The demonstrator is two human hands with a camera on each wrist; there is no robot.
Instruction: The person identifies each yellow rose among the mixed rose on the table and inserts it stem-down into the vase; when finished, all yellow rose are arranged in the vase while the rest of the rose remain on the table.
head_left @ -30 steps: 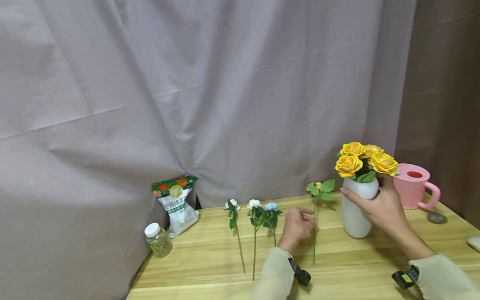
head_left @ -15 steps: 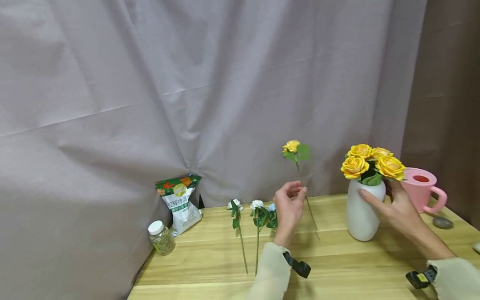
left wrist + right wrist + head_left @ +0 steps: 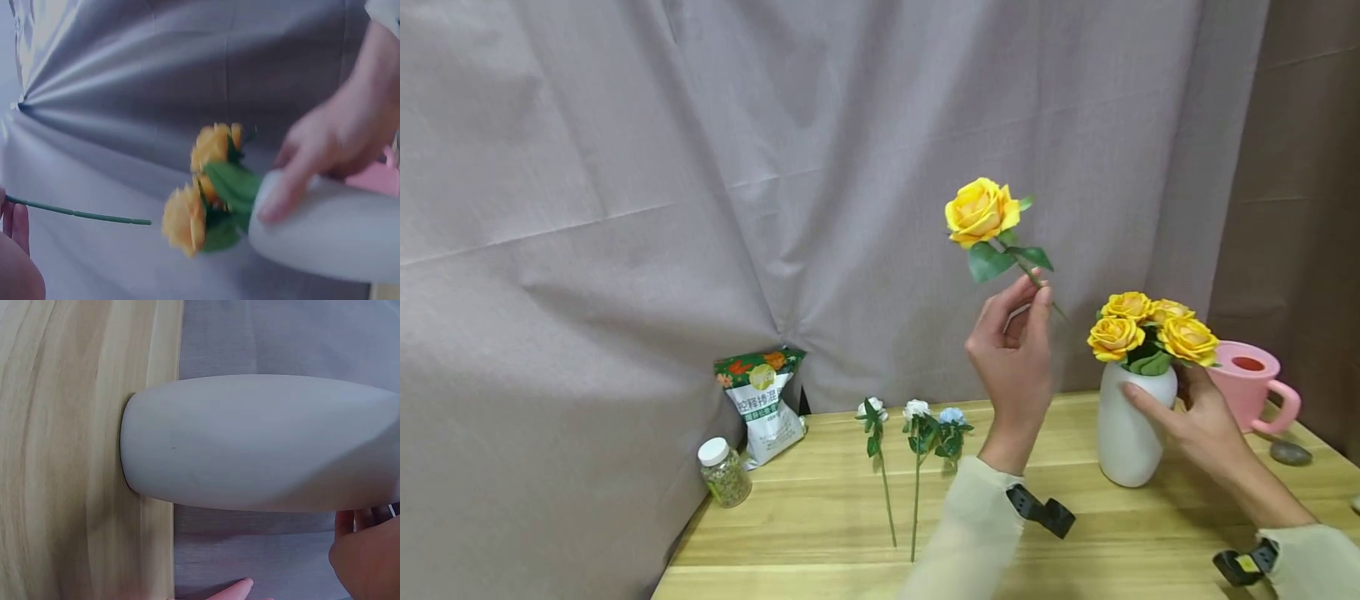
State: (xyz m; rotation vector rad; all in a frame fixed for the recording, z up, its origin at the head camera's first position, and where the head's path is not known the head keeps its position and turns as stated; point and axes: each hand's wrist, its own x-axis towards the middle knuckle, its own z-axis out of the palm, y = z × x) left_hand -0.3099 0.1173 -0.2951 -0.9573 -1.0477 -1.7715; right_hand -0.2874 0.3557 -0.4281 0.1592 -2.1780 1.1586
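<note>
Raised above the table, my left hand (image 3: 1013, 358) pinches the green stem of a yellow rose (image 3: 982, 213) between thumb and fingers. The bloom tilts up to the left, and the bare stem end (image 3: 119, 219) points toward the vase in the left wrist view. My right hand (image 3: 1202, 421) grips the upper part of a white vase (image 3: 1131, 433), thumb in front and fingers behind it, mostly hidden. Several yellow roses (image 3: 1189, 340) fill the vase mouth. In the right wrist view the vase (image 3: 250, 444) stands with its base on the wooden table.
Two white roses (image 3: 916, 409) and a blue one (image 3: 952, 416) lie left of my left arm. A pink watering can (image 3: 1240, 392) and a dark stone (image 3: 1290, 452) are at right. A lidded jar (image 3: 726, 475) and a printed bag (image 3: 767, 408) stand at left, before a grey curtain (image 3: 880, 167).
My left hand has picked the yellow rose up off the table, lifted it high and tilted its bloom leftward. My right hand stays on the vase; the view has shifted slightly.
</note>
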